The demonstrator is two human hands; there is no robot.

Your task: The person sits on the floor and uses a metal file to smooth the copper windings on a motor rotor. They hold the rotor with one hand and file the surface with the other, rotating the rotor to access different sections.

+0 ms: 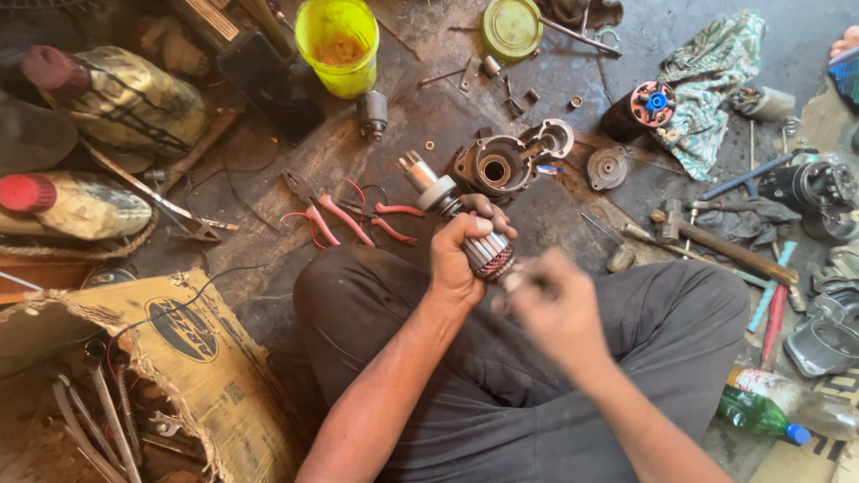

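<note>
Down over the lap, the left hand (458, 259) is wrapped tight around a motor rotor (465, 228), gripping its ribbed middle so the shaft slants up and away toward the floor, leaving the near end free. The right hand (555, 309) is at that near end, blurred; its fingers look curled around something small there, but I cannot tell what, nor quite how closed they are. Holding the rotor above the crossed legs keeps it off the grimy floor (420, 125) and close to the eyes.

Just beyond the rotor's far tip sits a grey motor housing (501, 165), open side up. Left of the rotor lie red-handled pliers (344, 215), within easy reach. Right of the rotor a hammer (720, 246) rests on the floor. Farther beyond the rotor stands a yellow bucket (338, 45).
</note>
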